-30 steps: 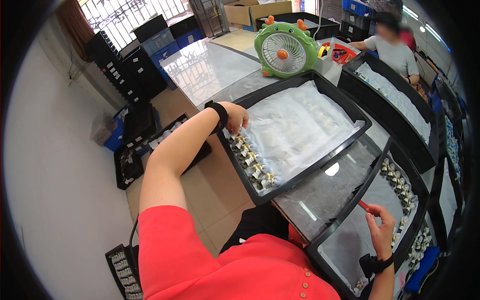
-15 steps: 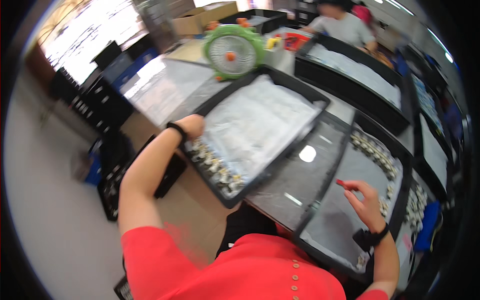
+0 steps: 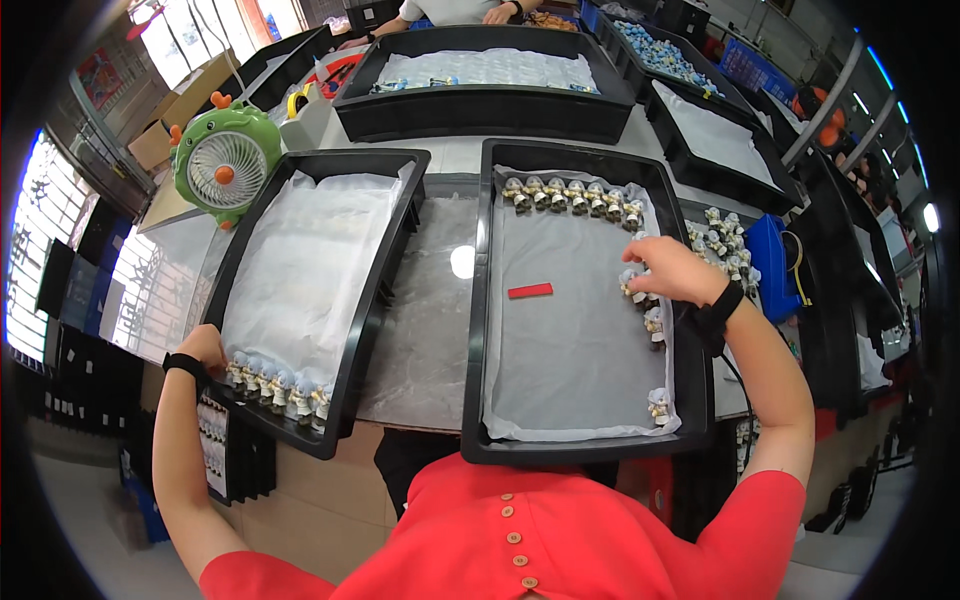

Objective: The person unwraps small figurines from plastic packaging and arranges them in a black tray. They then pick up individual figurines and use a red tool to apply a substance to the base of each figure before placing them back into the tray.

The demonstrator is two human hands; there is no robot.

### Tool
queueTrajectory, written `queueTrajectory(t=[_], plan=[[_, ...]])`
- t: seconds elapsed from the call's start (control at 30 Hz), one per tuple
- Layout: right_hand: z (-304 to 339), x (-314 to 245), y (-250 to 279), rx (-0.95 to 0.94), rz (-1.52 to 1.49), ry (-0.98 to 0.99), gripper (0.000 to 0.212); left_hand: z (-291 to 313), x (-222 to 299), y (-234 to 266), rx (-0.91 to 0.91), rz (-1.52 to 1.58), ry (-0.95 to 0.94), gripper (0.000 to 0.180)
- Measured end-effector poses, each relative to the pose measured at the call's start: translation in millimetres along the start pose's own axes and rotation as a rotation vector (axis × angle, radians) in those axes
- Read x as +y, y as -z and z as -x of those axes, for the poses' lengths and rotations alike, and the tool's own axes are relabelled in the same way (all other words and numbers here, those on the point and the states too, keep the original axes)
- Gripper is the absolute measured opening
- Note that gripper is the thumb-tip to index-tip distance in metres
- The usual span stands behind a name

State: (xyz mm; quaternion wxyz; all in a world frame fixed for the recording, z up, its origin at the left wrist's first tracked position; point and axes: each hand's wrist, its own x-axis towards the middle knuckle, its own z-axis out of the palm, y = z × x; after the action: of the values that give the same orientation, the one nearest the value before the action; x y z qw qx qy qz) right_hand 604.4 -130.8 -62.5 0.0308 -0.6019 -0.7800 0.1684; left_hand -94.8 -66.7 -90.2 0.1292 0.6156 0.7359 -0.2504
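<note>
Right hand (image 3: 680, 271), grip spread, overlaps a figurine (image 3: 634, 290) slanting head up-left; left hand's (image 3: 205, 346) I cannot tell.

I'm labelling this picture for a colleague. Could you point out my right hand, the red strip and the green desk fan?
Right hand (image 3: 674, 268): head view, back of the hand.
Red strip (image 3: 530, 291): head view, middle of its upper face.
Green desk fan (image 3: 225, 174): head view, its orange hub.

Right grip (image 3: 675, 270) apparently touches a small figurine (image 3: 628, 281)
</note>
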Motion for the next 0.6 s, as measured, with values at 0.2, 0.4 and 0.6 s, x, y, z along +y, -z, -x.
queueTrajectory(t=[0.2,0.4,0.6], plan=[[4,21,-36,-0.164,0.186,0.038,0.056,49,58,76,0.295,0.181,-0.339,0.023],[-17,24,-49,-0.193,0.241,0.048,0.04,132,159,109,0.433,1.059,-0.981,0.027],[-16,-59,-20,-0.022,-0.246,0.084,0.038,156,271,70,-0.133,1.462,-1.138,0.041]])
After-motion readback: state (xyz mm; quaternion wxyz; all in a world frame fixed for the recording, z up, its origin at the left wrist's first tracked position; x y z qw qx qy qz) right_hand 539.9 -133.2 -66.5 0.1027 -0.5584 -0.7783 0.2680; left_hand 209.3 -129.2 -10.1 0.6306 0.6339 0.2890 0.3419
